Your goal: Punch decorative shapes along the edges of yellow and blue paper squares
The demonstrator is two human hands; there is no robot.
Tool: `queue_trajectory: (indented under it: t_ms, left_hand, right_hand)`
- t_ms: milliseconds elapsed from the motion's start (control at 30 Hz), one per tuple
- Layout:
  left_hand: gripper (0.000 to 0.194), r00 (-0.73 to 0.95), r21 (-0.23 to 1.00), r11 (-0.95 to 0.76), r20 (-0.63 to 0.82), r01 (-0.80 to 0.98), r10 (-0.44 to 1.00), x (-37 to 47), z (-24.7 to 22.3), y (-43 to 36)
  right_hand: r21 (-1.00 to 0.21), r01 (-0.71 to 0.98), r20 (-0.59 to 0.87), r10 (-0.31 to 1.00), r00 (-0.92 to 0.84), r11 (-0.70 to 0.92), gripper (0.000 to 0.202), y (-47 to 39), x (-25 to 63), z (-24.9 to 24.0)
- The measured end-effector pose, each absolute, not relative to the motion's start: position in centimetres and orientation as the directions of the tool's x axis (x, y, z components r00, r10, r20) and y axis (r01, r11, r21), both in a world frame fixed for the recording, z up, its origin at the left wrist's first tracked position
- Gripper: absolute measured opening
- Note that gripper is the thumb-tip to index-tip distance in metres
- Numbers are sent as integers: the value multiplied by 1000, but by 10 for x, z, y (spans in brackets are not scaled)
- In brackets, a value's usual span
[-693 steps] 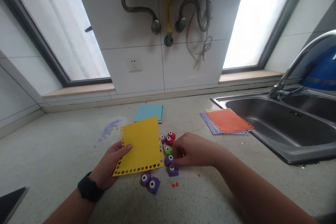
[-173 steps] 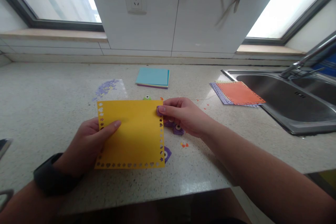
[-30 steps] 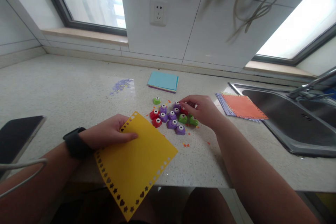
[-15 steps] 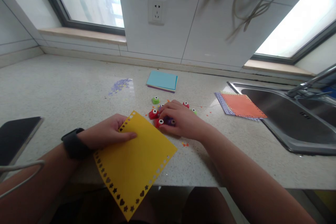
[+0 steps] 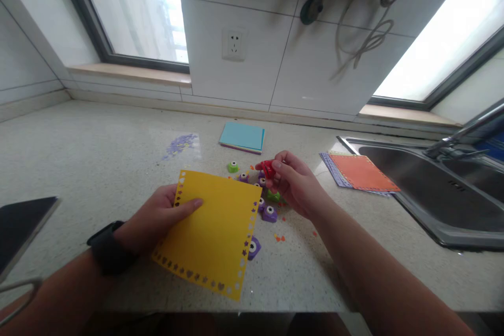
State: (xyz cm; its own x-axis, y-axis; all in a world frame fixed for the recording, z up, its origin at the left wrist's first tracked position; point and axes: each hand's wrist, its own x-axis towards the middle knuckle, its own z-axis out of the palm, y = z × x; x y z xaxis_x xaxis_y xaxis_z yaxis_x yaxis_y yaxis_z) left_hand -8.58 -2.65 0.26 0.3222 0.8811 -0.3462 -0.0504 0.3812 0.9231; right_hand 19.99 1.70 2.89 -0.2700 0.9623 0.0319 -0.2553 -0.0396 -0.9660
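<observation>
My left hand (image 5: 167,215) grips the left edge of a yellow sheet (image 5: 214,226), whose visible borders carry punched shapes. Between the thumb and fingers of my right hand (image 5: 293,181) is a small red punch (image 5: 268,169), raised above the counter. Beneath and beside it lie several purple punches, one of them (image 5: 270,213) right of the sheet. Another purple punch (image 5: 254,247) is partly covered by the sheet's right edge. A green punch (image 5: 233,167) sits behind the sheet, and a second green one (image 5: 273,196) lies below my right hand.
Blue-topped paper (image 5: 243,136) lies near the wall. Orange and purple punched sheets (image 5: 360,172) overlap the rim of the sink (image 5: 413,184). Purple paper bits (image 5: 181,145) are scattered at the back left. A dark flat object (image 5: 23,226) rests at the left edge.
My right hand has lifted a red punch from the cluster and moved slightly right. The yellow sheet has turned in my left hand. More purple punches show, and the camera view has tilted up.
</observation>
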Motion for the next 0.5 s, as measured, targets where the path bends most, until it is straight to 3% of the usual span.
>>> queue_trajectory:
  t_ms: [233, 500]
  left_hand:
    - [28, 226, 930, 362, -339, -69, 913, -86, -3, -27]
    - [27, 156, 931, 359, -347, -61, 925, -86, -4, -29]
  right_hand:
    - [-918, -394, 98, 942, -322, -39, 30, 14, 197, 27]
    - [-943, -332, 85, 936, -341, -35, 32, 15, 197, 23]
